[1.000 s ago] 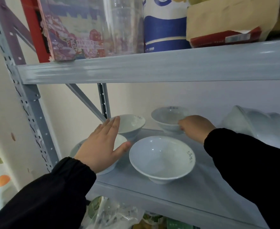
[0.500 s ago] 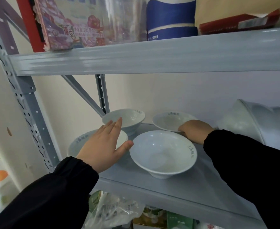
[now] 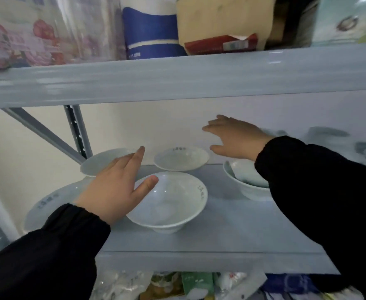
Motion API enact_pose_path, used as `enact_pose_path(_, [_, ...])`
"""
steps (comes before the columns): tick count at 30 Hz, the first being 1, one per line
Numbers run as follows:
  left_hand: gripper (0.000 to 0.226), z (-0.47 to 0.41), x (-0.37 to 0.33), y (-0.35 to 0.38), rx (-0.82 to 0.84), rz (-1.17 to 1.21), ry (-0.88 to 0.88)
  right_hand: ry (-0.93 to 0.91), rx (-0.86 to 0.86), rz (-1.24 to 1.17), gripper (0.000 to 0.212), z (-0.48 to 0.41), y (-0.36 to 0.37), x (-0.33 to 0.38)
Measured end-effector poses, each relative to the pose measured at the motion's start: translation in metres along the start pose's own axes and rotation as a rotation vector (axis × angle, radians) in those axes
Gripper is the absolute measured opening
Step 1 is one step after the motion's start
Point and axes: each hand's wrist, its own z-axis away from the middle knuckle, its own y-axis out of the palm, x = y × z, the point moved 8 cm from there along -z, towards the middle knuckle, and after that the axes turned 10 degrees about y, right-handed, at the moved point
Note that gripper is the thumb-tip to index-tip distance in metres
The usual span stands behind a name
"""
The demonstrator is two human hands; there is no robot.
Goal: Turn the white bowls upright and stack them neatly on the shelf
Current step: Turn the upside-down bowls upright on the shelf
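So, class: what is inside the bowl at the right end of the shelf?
A second white bowl sits inside the right bowl. The black sleeve hides their right parts, so anything deeper cannot be seen.

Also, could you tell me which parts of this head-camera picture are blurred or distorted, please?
In the head view, the right hand is smeared by motion blur, as are the pale shapes behind it at far right; the left hand and the front bowl look sharper, the bowl showing a small glint; the upper shelf edge bows slightly, as a wide lens gives.
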Motion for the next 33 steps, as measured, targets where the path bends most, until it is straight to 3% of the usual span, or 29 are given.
enact_pose_path(9, [0.089,-0.035,-0.088,0.021,-0.025,0.035,0.218,0.313,-0.08,-0.216,0.062,0.077,-0.037,-0.117])
enact_pose_path(14, [0.092,-0.049,-0.125,0.03,-0.019,0.057,0.217,0.337,-0.017,-0.305,0.07,0.095,-0.025,-0.152])
enact_pose_path(24, [0.105,-0.071,-0.171,0.053,-0.006,0.064,0.129,0.363,0.13,-0.471,0.11,0.081,0.018,-0.145])
enact_pose_path(28, [0.108,-0.068,-0.179,0.061,0.008,0.042,0.079,0.407,0.118,-0.463,0.112,0.076,0.032,-0.134])
enact_pose_path(33, [0.106,-0.066,-0.186,0.066,0.006,0.013,0.047,0.42,0.047,-0.436,0.098,0.075,0.031,-0.135])
